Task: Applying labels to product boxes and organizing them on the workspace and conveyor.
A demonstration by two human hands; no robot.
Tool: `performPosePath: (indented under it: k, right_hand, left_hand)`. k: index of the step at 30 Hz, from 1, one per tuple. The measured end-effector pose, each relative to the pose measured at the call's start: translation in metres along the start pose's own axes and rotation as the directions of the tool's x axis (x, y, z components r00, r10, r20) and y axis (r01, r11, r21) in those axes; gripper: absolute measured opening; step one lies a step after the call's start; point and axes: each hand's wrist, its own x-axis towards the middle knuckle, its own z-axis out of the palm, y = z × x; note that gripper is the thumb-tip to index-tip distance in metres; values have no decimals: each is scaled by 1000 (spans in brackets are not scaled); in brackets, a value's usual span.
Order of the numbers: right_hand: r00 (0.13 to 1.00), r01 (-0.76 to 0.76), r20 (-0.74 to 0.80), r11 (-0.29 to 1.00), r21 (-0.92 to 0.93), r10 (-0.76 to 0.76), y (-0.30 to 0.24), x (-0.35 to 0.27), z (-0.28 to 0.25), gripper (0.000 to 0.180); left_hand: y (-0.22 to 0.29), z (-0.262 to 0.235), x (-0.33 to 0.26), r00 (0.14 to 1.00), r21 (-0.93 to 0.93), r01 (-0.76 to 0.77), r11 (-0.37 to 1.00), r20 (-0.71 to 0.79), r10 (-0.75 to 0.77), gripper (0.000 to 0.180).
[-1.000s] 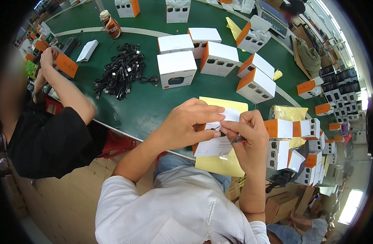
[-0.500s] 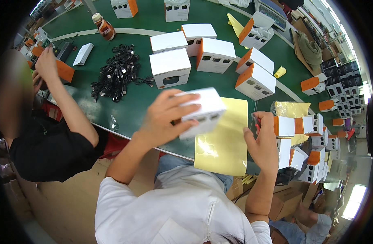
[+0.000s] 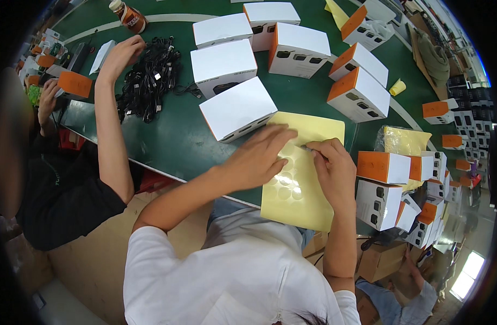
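Observation:
A yellow sheet (image 3: pixel 297 206) with round clear stickers lies on the green table before me. My left hand (image 3: pixel 259 157) is over its left side, fingers stretched and apart, holding nothing. Close behind it stands a white box (image 3: pixel 239 108). My right hand (image 3: pixel 335 168), fingers pinched together, is over the sheet's right side with a small slim tool (image 3: pixel 305 147). Only the tool's greyish tip shows, close to the stickers; its kind is hidden by my fingers.
White-and-orange boxes (image 3: pixel 362 97) stand at the back and are stacked on the right (image 3: pixel 378 203). Black cables (image 3: pixel 151 76) lie in a heap at left. A co-worker's hand (image 3: pixel 124 54) reaches beside them. A bottle (image 3: pixel 128 16) stands behind.
My left hand has put the white box down in front of the others, let go and moved onto the sheet. My right hand has come left over the stickers. The co-worker's arm now reaches toward the cables.

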Motion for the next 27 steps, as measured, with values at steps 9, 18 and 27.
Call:
performPosePath:
  k: [9, 18, 27]
  right_hand:
    - [1000, -3, 13, 986, -169, 6, 0, 11, 15, 21]
    - [996, -42, 69, 991, -128, 51, 2, 12, 14, 23]
    - [995, -64, 67, 985, -162, 75, -6, 11, 19, 13]
  left_hand:
    - [-18, 7, 8, 998, 46, 47, 998, 45, -49, 77]
    - [-20, 8, 9, 998, 25, 57, 998, 29, -58, 79]
    - [-19, 7, 10, 995, 19, 83, 996, 51, -84, 79]
